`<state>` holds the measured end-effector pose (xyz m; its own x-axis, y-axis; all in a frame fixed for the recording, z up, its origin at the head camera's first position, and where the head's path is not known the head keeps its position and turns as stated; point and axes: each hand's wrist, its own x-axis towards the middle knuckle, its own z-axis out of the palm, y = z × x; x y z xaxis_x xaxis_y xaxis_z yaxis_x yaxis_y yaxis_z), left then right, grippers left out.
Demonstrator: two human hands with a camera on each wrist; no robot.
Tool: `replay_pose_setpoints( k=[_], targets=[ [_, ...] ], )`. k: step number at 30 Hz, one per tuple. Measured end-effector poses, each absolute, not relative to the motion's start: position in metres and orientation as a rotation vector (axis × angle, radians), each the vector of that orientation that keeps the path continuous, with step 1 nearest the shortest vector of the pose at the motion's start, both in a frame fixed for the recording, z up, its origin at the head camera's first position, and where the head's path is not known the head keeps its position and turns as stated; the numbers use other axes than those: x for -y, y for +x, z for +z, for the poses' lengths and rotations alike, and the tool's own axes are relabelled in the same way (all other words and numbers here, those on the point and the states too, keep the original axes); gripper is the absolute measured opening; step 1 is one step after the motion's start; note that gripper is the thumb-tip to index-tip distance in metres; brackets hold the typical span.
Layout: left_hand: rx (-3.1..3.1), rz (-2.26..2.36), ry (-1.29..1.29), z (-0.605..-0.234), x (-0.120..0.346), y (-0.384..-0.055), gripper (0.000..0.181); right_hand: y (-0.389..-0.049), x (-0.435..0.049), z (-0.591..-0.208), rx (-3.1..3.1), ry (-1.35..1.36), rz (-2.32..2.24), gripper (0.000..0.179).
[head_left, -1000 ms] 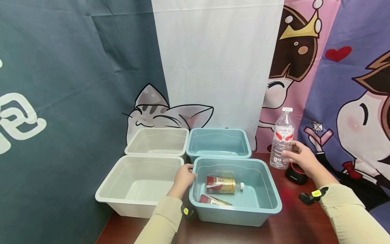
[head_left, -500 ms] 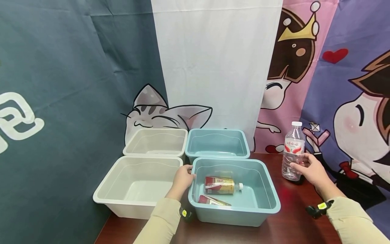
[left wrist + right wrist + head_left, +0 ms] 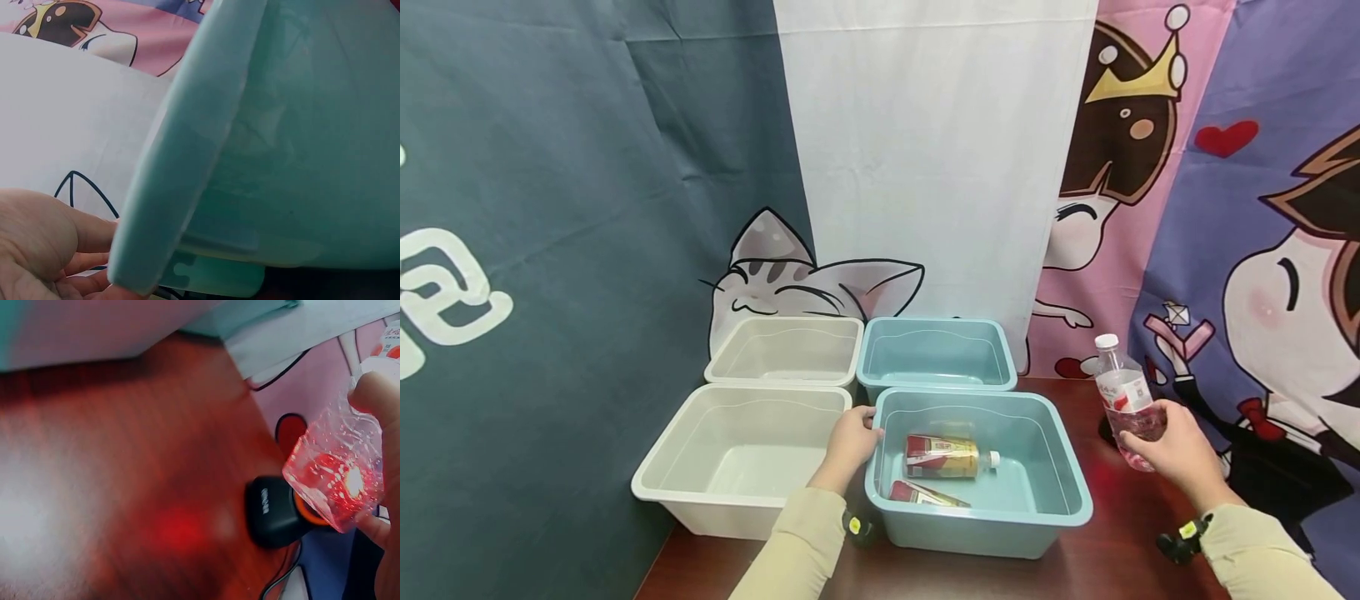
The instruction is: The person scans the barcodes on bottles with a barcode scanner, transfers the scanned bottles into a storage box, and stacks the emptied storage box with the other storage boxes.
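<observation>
My right hand (image 3: 1176,446) grips a clear plastic water bottle (image 3: 1126,396) with a red label and white cap, tilted left above the table's right side. In the right wrist view the bottle's base (image 3: 337,475) glows red over a small black device (image 3: 275,509). My left hand (image 3: 848,440) holds the left rim of the near blue bin (image 3: 1071,492); the left wrist view shows that rim (image 3: 187,156) beside my palm (image 3: 44,244). Two red-and-gold labelled bottles (image 3: 947,456) lie inside this bin.
A second blue bin (image 3: 936,327) stands behind the near one. Two white bins, near (image 3: 658,467) and far (image 3: 786,327), sit to the left. Cartoon-printed cloth hangs behind the dark wooden table (image 3: 1138,550).
My right hand has brought the water bottle down and toward me and tipped it to the left. My left hand stays on the blue bin's rim.
</observation>
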<state>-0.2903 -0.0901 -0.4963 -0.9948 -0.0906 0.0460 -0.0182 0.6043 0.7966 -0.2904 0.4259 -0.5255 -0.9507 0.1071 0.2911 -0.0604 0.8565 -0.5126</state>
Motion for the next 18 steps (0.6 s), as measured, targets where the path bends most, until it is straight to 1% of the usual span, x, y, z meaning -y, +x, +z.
replay_pose_setpoints(
  k=[4, 15, 18],
  targets=[
    [2.742, -1.366, 0.107, -0.496, 0.09, -0.29, 0.043, -0.29, -0.43, -0.534, 2.726, -0.021, 0.641, 0.085],
    [2.743, -1.369, 0.103, -0.498, 0.091, -0.289, 0.043, -0.285, -0.44, -0.562, 2.614, 0.047, 0.343, 0.073],
    [2.737, -1.37, 0.091, -0.498, 0.091, -0.289, 0.044, -0.283, -0.442, -0.564, 2.612, 0.039, 0.311, 0.074]
  ],
)
